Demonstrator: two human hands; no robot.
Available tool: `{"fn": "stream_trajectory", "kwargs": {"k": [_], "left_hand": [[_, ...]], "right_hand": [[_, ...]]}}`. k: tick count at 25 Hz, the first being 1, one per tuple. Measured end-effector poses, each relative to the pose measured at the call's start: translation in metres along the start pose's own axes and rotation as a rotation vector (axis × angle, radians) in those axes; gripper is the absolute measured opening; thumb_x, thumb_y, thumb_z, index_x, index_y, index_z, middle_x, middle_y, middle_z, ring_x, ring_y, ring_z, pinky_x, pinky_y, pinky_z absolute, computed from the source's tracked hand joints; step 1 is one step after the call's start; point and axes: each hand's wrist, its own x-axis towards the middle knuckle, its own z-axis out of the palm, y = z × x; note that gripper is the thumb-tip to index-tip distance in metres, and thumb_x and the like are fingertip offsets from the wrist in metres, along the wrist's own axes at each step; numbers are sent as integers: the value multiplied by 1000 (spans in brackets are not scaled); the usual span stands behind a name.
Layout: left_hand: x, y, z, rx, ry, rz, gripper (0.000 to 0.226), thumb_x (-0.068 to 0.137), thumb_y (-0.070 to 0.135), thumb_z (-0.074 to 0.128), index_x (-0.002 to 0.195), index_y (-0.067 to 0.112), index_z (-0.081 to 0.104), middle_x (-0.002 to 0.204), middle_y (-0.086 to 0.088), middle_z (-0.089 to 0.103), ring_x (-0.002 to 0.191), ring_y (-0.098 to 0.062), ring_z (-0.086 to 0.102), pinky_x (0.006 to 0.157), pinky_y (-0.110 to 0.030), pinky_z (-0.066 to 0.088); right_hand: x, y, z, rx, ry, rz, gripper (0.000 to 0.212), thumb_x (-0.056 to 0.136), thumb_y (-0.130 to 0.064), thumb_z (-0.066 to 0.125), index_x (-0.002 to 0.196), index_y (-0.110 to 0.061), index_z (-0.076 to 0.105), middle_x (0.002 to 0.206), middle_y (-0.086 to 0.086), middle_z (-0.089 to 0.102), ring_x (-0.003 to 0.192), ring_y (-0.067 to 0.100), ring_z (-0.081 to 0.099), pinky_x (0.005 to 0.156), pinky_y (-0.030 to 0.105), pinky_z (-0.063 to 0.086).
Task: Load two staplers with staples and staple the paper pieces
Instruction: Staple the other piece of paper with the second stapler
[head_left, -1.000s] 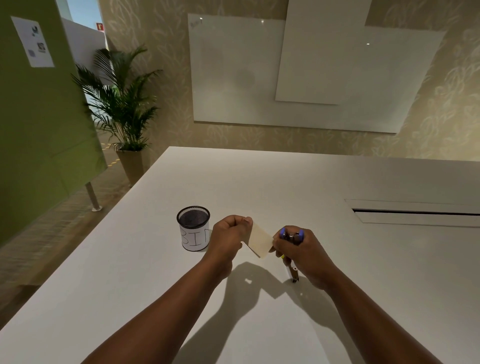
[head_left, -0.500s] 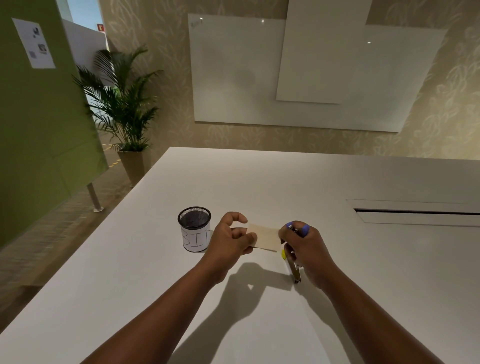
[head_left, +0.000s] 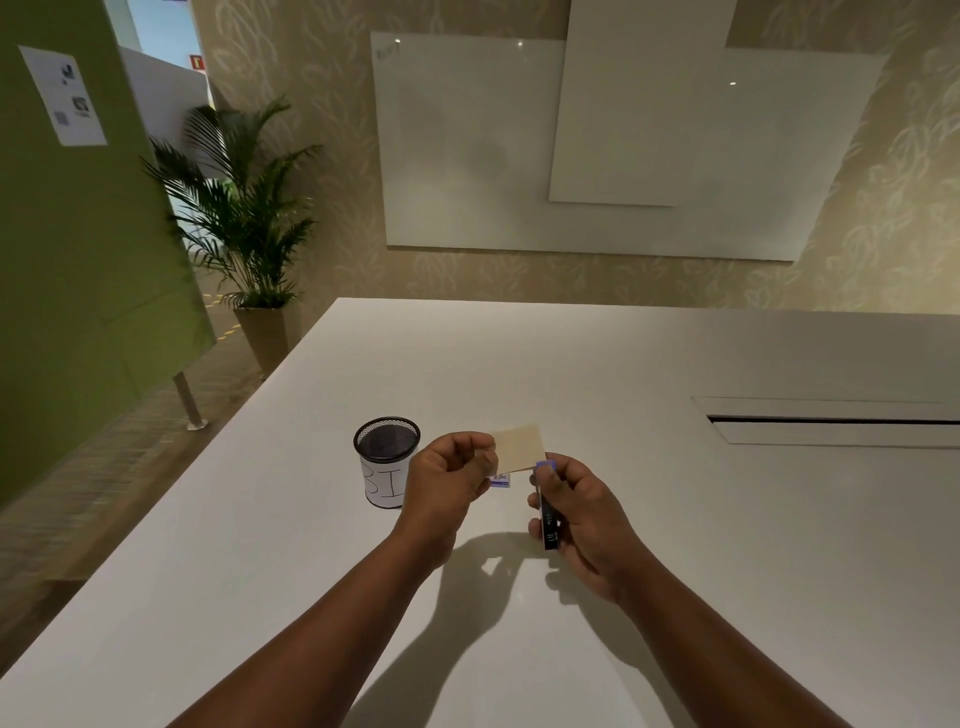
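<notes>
The left hand (head_left: 451, 480) pinches the paper pieces (head_left: 518, 448), the right hand (head_left: 582, 512) grips the stapler (head_left: 548, 512); better to slide the paper edge fully inside before squeezing.

1. The table (head_left: 675, 374) has a smooth, matt white top with a faint sheen.
2. On the table, left of the hands, the pen cup (head_left: 387, 461) is black wire mesh, wrapped in matt white paper with handwritten letters.
3. Above the table, the paper piece (head_left: 517, 448) looks matt, beige and slightly fibrous.
4. Just right of that paper, the stapler (head_left: 548, 512) looks like glossy dark plastic with a purple tip.
5. Beyond the table, the whiteboard (head_left: 467, 145) is glossy and reflects lamps.
</notes>
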Motion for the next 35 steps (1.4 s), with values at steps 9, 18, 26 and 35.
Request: {"fn": "stream_trajectory", "kwargs": {"k": [9,18,26,35], "left_hand": [[-6,-2,0,28,-71,74,24,91,-4,69,103,16,62,78,-4,71,73,-15,69,72,-29,60],[-11,-1,1,-5,-138,-69,25,89,2,74,109,16,67,86,-10,78,81,-19,74,68,-24,58],[-13,1,1,22,-136,-101,22,88,2,76,105,12,66,84,-6,79,80,-17,75,69,-25,59],[-15,-4,-2,58,-155,-157,17,87,-1,75,98,8,65,77,-3,75,74,-16,71,71,-28,58]], "right_hand": [[3,7,-1,80,-72,-38,58,64,-37,94,113,-14,74,104,12,73,91,21,69,80,38,60],[3,2,4,76,-91,-30,41,65,-37,90,101,-21,83,102,6,79,81,18,67,79,36,56],[5,6,10,105,-11,21,42,68,-32,87,101,-8,79,86,5,74,69,16,62,65,32,55],[3,15,15,118,111,6,13,84,-22,82,75,-13,79,63,5,63,54,20,54,50,29,50]]}}
